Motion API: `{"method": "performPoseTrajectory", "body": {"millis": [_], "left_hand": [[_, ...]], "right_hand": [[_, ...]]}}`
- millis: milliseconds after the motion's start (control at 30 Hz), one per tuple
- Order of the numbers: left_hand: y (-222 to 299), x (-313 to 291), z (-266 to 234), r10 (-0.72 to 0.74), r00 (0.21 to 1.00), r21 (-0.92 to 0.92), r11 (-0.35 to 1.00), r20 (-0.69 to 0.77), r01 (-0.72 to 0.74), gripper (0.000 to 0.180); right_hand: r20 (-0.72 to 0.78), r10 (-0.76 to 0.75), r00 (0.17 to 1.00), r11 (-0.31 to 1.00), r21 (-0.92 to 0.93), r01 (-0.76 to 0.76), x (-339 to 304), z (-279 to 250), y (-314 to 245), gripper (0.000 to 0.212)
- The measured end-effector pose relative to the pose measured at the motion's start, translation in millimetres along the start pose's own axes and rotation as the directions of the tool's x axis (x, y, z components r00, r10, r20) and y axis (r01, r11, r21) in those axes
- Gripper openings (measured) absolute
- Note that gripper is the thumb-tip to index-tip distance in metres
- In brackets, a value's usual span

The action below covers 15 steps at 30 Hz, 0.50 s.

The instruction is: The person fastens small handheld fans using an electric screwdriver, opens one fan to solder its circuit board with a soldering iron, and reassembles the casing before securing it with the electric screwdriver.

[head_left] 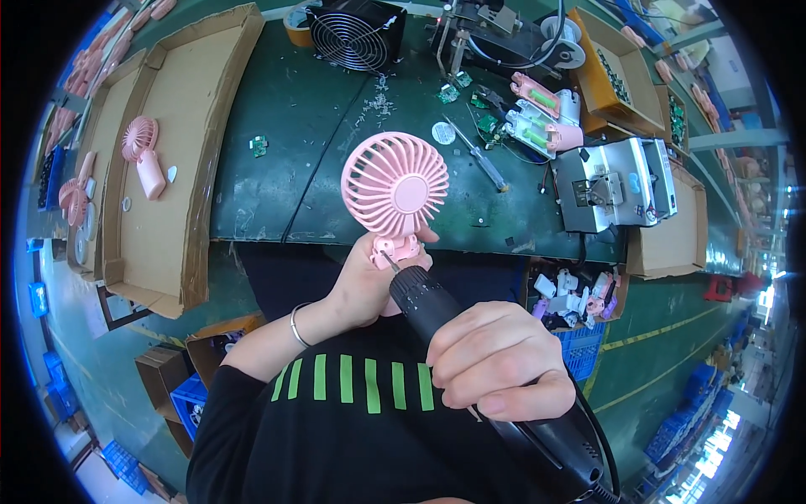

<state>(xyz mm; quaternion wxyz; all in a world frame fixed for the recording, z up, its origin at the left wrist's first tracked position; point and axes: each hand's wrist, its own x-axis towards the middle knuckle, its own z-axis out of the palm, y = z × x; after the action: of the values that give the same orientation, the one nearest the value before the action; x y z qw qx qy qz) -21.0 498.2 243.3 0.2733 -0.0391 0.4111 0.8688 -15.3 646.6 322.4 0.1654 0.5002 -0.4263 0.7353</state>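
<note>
A pink handheld fan (396,183) with a round slatted cage is held upright near the bench's front edge. My left hand (363,284) is closed around its neck and handle, just below the cage. In my right hand (504,361) is a black corded electric screwdriver (424,296), gripped around its body. Its bit points up and left and meets the pink joint piece (395,250) under the cage. Whether the tip sits in a screw is too small to tell. My left fingers hide most of the fan's handle.
A cardboard tray (180,160) at left holds another pink fan (144,155). A black blower (357,35), a small screwdriver (478,155), opened pink casings (537,92) and a metal fixture (613,185) occupy the green bench (277,109).
</note>
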Motion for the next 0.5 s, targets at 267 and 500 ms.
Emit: {"method": "performPoseTrajectory", "body": {"millis": [267, 500], "left_hand": [[2, -2, -2, 0.073, 0.997, 0.243, 0.967, 0.018, -0.076, 0.025], [7, -2, 0, 0.036, 0.999, 0.199, 0.979, 0.004, -0.036, 0.023]], "right_hand": [[0.057, 0.014, 0.998, 1.0, 0.024, -0.015, 1, -9, -2, 0.016], [0.065, 0.05, 0.997, 0.999, 0.006, -0.05, -1, -13, 1, 0.018]]}}
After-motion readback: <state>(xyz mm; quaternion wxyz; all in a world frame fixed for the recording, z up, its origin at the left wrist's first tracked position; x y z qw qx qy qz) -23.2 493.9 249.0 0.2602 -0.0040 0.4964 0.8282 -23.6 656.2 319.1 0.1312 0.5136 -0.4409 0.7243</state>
